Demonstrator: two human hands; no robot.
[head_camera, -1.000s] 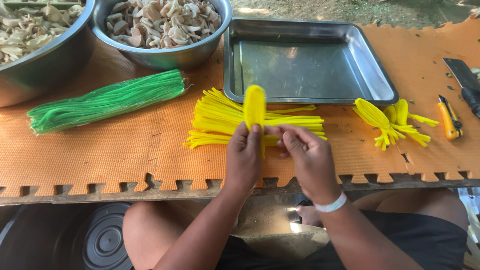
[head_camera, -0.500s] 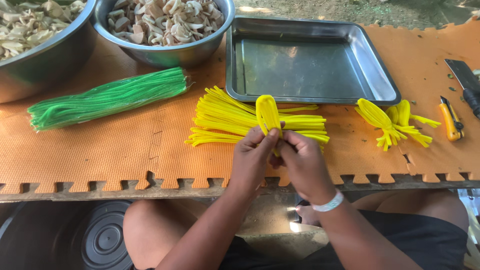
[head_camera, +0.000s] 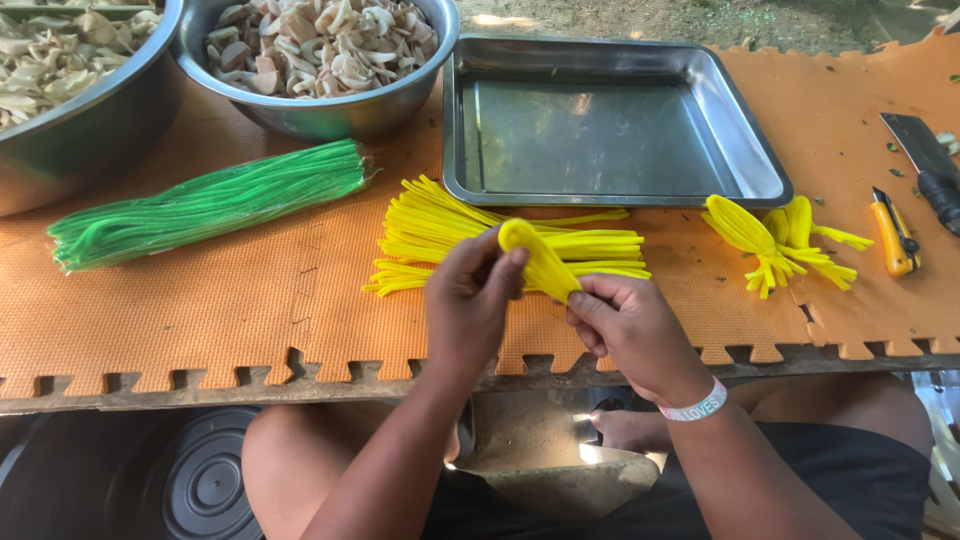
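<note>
Both hands hold one folded yellow loop bundle (head_camera: 538, 258) of fuzzy sticks above the orange foam mat (head_camera: 250, 300). My left hand (head_camera: 468, 300) pinches the loop's upper end. My right hand (head_camera: 630, 330) grips its lower end, which is hidden in the fist. The bundle tilts from upper left to lower right. Just behind it lies a loose pile of straight yellow sticks (head_camera: 450, 235). Finished yellow loop bundles (head_camera: 775, 240) lie to the right on the mat.
A packet of green sticks (head_camera: 210, 202) lies at left. Two metal bowls (head_camera: 320, 110) (head_camera: 80, 130) of pale cut pieces stand at the back, beside a steel tray (head_camera: 760, 170). A yellow utility knife (head_camera: 893, 235) and a cleaver (head_camera: 925, 160) lie at far right.
The yellow loop has tipped from upright to slanting left. My left hand moved up to its top end; my right hand slid right and lower, gripping the bottom.
</note>
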